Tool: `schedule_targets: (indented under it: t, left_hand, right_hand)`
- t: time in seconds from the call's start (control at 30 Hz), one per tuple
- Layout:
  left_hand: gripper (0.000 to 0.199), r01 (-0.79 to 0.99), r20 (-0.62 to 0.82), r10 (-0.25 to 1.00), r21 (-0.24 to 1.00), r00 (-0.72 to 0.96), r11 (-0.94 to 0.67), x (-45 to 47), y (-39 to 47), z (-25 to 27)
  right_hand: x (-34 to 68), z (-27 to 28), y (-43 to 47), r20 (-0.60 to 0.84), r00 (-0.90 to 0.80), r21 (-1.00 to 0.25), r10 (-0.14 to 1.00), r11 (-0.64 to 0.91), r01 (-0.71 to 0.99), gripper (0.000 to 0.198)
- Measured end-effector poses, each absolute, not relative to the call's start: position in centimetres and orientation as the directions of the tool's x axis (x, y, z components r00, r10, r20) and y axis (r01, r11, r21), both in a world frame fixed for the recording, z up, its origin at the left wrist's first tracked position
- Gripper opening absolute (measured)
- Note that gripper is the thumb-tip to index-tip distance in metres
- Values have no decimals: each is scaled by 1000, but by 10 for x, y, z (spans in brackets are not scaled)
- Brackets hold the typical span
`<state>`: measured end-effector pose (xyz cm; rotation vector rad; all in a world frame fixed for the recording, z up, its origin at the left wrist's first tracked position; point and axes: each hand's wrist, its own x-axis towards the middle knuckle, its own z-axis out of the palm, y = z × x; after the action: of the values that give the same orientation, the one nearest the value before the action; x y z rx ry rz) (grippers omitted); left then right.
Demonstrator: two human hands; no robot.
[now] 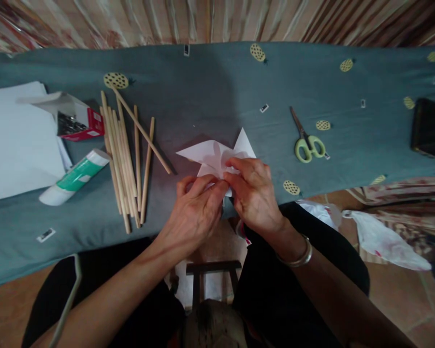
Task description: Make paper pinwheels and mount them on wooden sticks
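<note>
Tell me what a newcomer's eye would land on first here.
Probably the folded white paper, bright against the blue-green cloth, with the left hand and right hand on it at the near edge of the table. Next, the loose bundle of wooden sticks to its left, then the green-handled scissors lying to its right.

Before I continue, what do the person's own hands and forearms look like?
The left hand and right hand are ungloved; no sleeves show on the forearms. A rounded, silver-coloured bracelet circles the right wrist. A pale cord shows at the left forearm.
</note>
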<state>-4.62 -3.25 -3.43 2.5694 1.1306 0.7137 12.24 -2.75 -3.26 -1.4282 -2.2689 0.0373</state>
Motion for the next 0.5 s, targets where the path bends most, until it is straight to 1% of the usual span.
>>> schedule_targets:
  t: [0.07,0.1,0.2,0.23,0.27,0.3,0.43,0.5]
  left_hand:
    - [37,615,364,729,392,580,-684,-46,-33,-37]
    - [37,610,375,724,390,579,-690,-46,-33,-38]
    - [36,607,389,724,393,570,-690,-47,-33,-40]
    - [35,609,388,727,398,566,-686,-47,-33,-40]
    - [35,610,386,730,401,564,-683,-48,-33,-40]
    - [34,611,381,734,406,562,-679,-48,-33,-39]
    - [30,612,356,751,435,557,-660,-48,-33,-39]
    - [29,605,360,750,444,555,-661,-47,-34,-39]
  right_hand:
    - [126,-31,-26,351,-340,-305,873,450,839,27]
    - [129,-29,-25,337,-325,-351,884,438,828,28]
    - [142,-26,-21,290,-263,-541,920,384,748,34]
    - [146,-25,-19,286,-236,-584,929,364,725,36]
    - [149,-26,-17,284,-205,-602,936,341,722,38]
    - [152,-27,-15,283,-174,-595,943,315,739,39]
    - [153,-34,-8,277,-80,-481,957,210,851,42]
    - [151,-36,-8,281,-60,-464,958,190,865,45]
